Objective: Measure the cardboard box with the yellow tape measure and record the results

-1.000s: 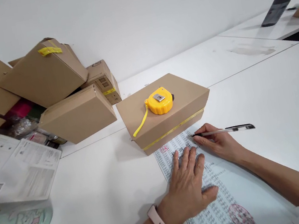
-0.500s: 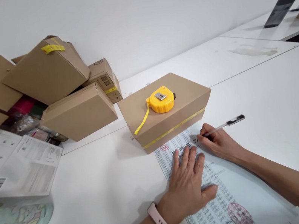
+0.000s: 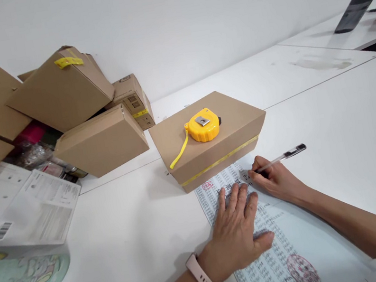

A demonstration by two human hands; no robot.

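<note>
Evidently the work lies on a white table [image 3: 118,239] pushed up to a pale wall [image 3: 190,25], its top crossed by a thin seam and marked by a greyish smear [image 3: 319,63] toward the right. On it lies a sheet of closely printed paper [image 3: 257,278], bearing red stamps; the left hand [image 3: 235,236] rests flat upon it, fingers a little spread, gripping nothing, a pink band [image 3: 200,276] at the wrist. The right hand [image 3: 279,183] is curled round a black-capped pen [image 3: 289,154], fingers pinched near its lower end, above the paper's upper part; whether the tip touches cannot be told. Just beyond stands a closed cardboard box [image 3: 240,108] with yellow tape along its side and a yellow tape measure [image 3: 203,126] on top, its strap trailing left. More brown boxes [image 3: 61,95] are heaped at the far left, over wrapped odds and ends [image 3: 33,155], near a white printed carton [image 3: 40,209]. The paper's far end meets the box's lower edge; whether it runs underneath is hidden. Bare tabletop stretches between paper and carton, and again right of the pen.
</note>
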